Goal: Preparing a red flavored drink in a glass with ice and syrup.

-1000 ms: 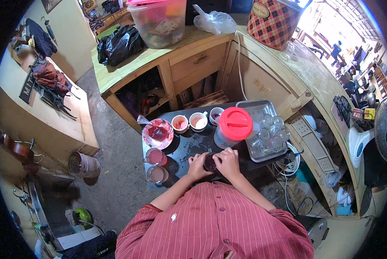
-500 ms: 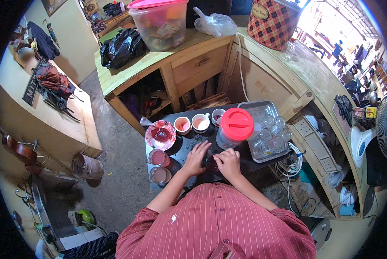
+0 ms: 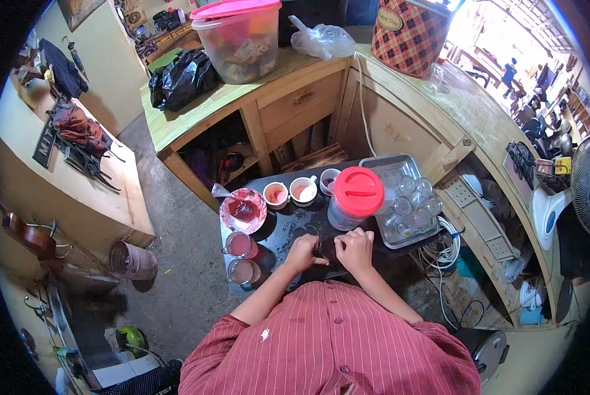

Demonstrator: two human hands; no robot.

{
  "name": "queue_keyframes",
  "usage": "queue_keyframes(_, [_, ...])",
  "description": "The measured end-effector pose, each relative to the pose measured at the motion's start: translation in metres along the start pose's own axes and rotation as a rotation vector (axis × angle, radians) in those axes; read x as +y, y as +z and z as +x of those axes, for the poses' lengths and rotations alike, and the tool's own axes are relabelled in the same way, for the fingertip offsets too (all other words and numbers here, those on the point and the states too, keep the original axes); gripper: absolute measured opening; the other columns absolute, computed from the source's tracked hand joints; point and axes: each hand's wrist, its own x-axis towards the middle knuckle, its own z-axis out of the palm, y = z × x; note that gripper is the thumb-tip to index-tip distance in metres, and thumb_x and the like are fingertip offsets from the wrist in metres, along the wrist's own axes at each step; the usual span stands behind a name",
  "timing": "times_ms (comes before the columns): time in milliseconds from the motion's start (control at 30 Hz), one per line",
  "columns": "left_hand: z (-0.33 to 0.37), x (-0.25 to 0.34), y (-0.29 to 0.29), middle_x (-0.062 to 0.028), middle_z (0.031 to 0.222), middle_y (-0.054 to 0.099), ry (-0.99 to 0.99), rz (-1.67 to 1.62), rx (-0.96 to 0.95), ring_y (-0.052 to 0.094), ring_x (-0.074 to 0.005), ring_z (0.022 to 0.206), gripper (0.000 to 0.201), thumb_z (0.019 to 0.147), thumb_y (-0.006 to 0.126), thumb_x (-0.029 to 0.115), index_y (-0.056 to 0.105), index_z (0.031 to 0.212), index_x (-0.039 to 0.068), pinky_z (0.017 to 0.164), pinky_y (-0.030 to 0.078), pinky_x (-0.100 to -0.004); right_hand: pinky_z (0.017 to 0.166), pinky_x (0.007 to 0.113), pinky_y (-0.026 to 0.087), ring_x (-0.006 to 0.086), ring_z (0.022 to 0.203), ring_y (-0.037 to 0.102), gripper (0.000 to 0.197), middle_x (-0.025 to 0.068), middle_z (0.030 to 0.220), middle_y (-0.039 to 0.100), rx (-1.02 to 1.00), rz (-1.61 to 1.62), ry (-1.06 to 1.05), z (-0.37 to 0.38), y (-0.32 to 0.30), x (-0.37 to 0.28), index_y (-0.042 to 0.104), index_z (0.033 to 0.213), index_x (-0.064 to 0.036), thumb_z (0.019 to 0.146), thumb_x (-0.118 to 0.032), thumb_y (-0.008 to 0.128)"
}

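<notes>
On the black table [image 3: 295, 230] in front of me, a small dark red object [image 3: 326, 247] lies between my hands; its kind is hard to make out. My left hand [image 3: 303, 254] curls against its left side, thumb pointing right. From the other side my right hand [image 3: 355, 251] grips it with bent fingers. Just beyond stands a clear jug with a red lid [image 3: 359, 191]. To the left are two glass mugs of pinkish drink, a farther one [image 3: 241, 245] and a nearer one [image 3: 243, 271]. A pink-stained bowl [image 3: 243, 210] holds something dark red.
Three white cups, left [image 3: 276, 195], middle [image 3: 303, 191] and right [image 3: 330, 181], line the table's far side. A metal tray [image 3: 390, 166] of upturned glasses sits right, beside a coiled white cable [image 3: 449, 237]. A wooden counter [image 3: 295, 85] bounds the far side; a bucket [image 3: 133, 259] stands on the floor.
My left hand has gone from lying spread on the table to curling against the dark red object. My right hand has shifted slightly right. The view has moved a little.
</notes>
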Motion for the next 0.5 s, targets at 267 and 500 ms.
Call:
queue_keyframes(267, [-0.008, 0.001, 0.019, -0.0163, 0.064, 0.060, -0.115, -0.132, 0.047, 0.062, -0.0356, 0.063, 0.057, 0.051, 0.087, 0.046, 0.060, 0.075, 0.002, 0.058, 0.047, -0.0431, 0.073, 0.040, 0.038, 0.0233, 0.078, 0.059, 0.009, 0.0043, 0.073, 0.067, -0.070, -0.059, 0.063, -0.001, -0.002, 0.002, 0.072, 0.075, -0.0098, 0.074, -0.018, 0.069])
queue_keyframes(500, [-0.009, -0.001, 0.022, -0.0151, 0.062, 0.060, -0.124, -0.082, 0.048, 0.061, -0.0360, 0.062, 0.058, 0.051, 0.086, 0.048, 0.060, 0.074, 0.002, 0.056, 0.047, -0.0423, 0.071, 0.040, 0.039, 0.0257, 0.075, 0.060, 0.010, 0.0086, 0.072, 0.067, 0.013, 0.039, 0.010, 0.003, 0.001, -0.001, 0.072, 0.071, -0.0080, 0.074, -0.016, 0.067])
